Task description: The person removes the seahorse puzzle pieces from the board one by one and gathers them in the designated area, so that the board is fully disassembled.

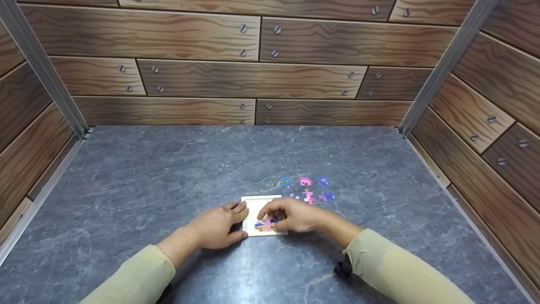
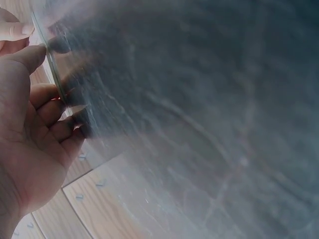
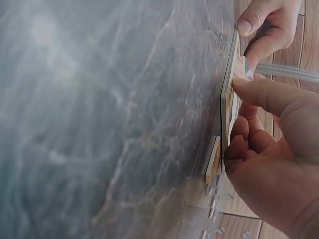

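A white shallow puzzle tray (image 1: 253, 204) lies on the tabletop, with joined pink, blue and yellow jigsaw pieces (image 1: 264, 225) at its near side. My left hand (image 1: 221, 226) rests at the tray's left edge, thumb by the near corner and fingers higher along the rim. Over the tray, my right hand (image 1: 295, 215) has its thumb and fingers bent around a jigsaw piece (image 3: 241, 68), which shows a pink face and blue edge in the right wrist view. The right fingers partly hide the pieces below them. In the left wrist view, the left fingers (image 2: 50, 109) touch the tray's thin edge.
Several loose jigsaw pieces (image 1: 309, 196) lie in two rows just beyond and right of the tray. The grey marbled tabletop (image 1: 168, 169) is bounded by wood-patterned walls (image 1: 202, 80) with metal corner posts (image 1: 443, 63).
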Tool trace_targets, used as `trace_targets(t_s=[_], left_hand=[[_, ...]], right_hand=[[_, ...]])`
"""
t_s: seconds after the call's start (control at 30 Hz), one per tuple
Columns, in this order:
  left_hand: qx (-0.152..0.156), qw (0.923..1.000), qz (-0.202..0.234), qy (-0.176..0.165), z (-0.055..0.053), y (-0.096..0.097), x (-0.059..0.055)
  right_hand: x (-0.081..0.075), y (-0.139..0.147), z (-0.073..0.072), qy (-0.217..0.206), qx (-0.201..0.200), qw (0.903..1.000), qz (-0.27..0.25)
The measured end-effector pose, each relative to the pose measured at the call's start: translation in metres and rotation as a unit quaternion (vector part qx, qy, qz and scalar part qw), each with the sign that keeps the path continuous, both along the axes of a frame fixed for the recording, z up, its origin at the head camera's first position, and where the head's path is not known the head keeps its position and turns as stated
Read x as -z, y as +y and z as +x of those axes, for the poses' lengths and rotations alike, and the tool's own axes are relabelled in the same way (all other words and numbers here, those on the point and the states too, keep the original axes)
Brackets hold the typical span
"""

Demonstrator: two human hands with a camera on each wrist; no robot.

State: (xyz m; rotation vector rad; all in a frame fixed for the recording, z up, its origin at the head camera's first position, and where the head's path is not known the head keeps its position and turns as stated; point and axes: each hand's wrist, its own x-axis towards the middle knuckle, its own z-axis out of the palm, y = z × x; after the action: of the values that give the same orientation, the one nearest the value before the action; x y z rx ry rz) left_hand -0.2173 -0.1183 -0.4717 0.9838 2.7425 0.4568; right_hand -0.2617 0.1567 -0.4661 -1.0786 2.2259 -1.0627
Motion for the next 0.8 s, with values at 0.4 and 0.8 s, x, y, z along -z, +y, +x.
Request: trace_targets(t_s=[0.4, 0.8], left_hand=[[0.002, 1.0, -0.003, 0.003, 0.0004, -0.0002, -0.0001], [0.005, 0.9999, -0.008, 0.007, 0.0007, 0.0, -0.0011]], right_hand=[[-0.0051, -0.0036, 0.0041, 0.101, -0.007, 0.9945, 0.028], [-0.006, -0.0031, 0.006, 0.143, -0.006, 0.9889, 0.038]])
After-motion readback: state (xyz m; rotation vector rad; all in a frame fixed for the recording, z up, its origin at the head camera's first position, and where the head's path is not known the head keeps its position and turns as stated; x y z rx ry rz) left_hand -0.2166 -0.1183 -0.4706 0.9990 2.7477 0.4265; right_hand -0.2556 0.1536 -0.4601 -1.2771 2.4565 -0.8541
